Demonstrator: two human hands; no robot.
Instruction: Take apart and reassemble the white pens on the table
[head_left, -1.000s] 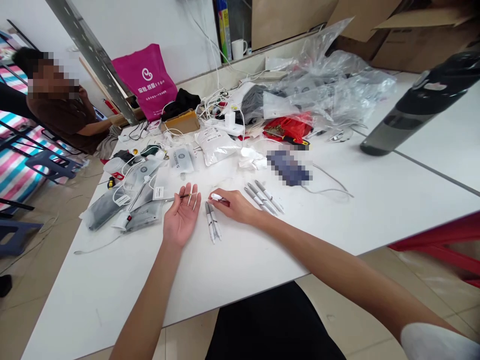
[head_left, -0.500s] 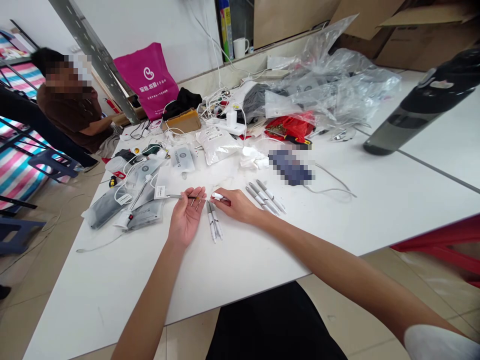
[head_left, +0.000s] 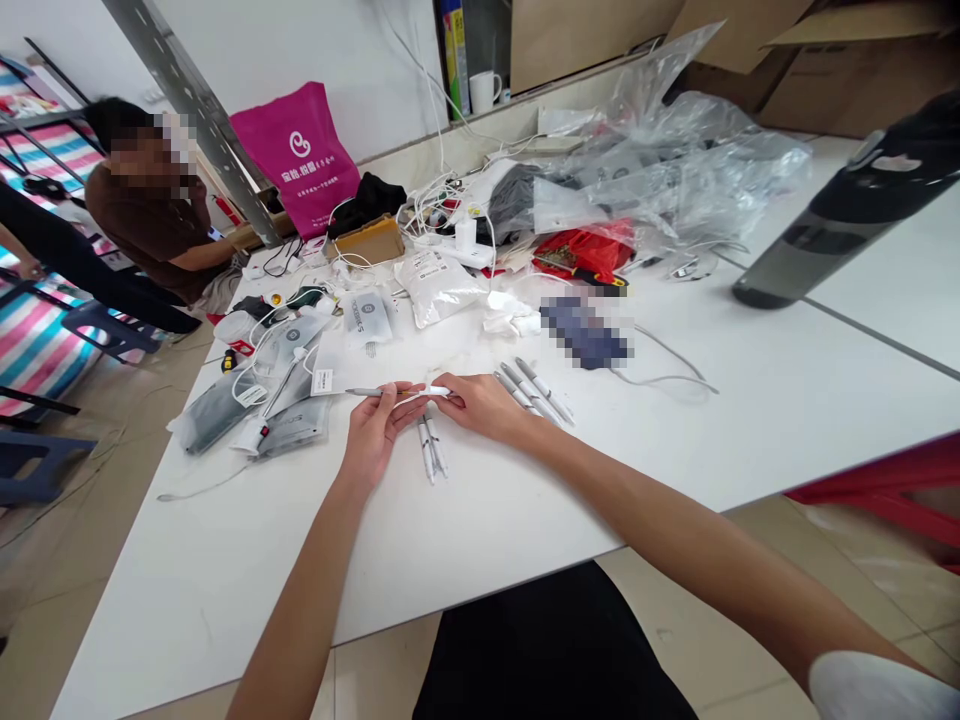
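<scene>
My left hand [head_left: 371, 428] is closed on the grey front part of a pen [head_left: 363, 391], its tip pointing left. In my right hand [head_left: 480, 404], thumb and fingers pinch the white rear part of a pen [head_left: 437, 390]. The two parts lie in line between my hands; whether they are joined I cannot tell. Just below my fingers, two white-and-grey pens [head_left: 431, 450] rest side by side on the white table [head_left: 480, 530], their upper ends hidden by my hands. Several more pens [head_left: 534, 390] lie in a row beyond my right wrist.
Bagged items [head_left: 289, 430] and cables lie at the left. Farther back are a white pouch [head_left: 439, 288], a red bag [head_left: 592, 247] and clear plastic bags [head_left: 675, 170]. A blurred dark blue object [head_left: 585, 330] and a dark bottle [head_left: 817, 235] stand at right. Another person [head_left: 154, 215] sits far left.
My hands have come together, bringing the white rear part against or close to the grey part. My left fingers have curled in from an open palm.
</scene>
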